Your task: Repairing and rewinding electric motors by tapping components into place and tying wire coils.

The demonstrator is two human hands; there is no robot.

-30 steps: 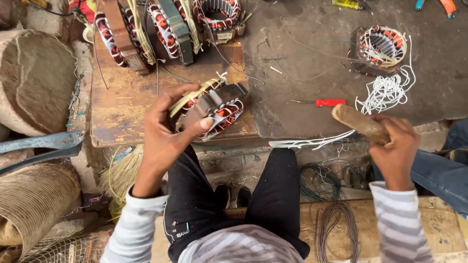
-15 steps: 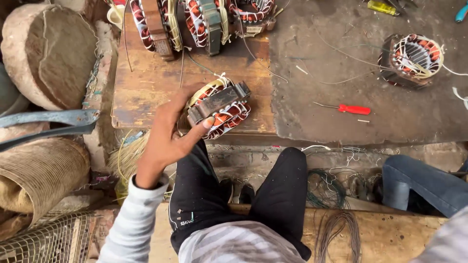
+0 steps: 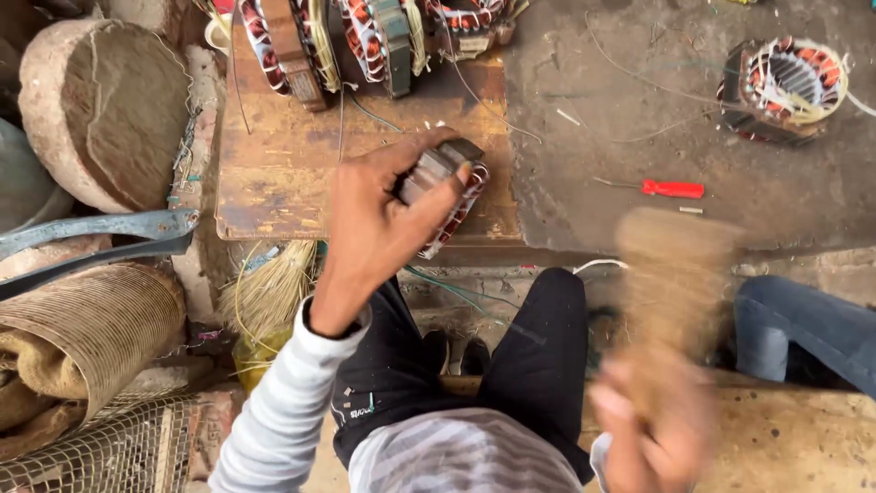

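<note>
The left hand point(image 3: 379, 215), just left of the frame's centre, has its grip closed around a motor stator point(image 3: 449, 194) with red-and-white copper windings, fingers curled over the top of its metal core, pressing it down near the front edge of the wooden board point(image 3: 274, 173) that lies on the worktop point(image 3: 593, 137). The right hand point(image 3: 652, 429), at the lower right of the frame, is heavily blurred; its grip is closed around the handle of a wooden mallet point(image 3: 673, 274), whose pale head shows as a smear above the hand, to the right of the stator and apart from it. A red-handled screwdriver point(image 3: 671, 189) lies on the dark worktop right of the stator, and another wound stator point(image 3: 785, 87) sits at the upper right. A row of further stators point(image 3: 365, 32) stands along the top edge of the board. At the upper left is a round stone-like block point(image 3: 100, 114), below it a blue metal bar point(image 3: 91, 239), and wire mesh point(image 3: 100, 447) fills the lower left corner.
</note>
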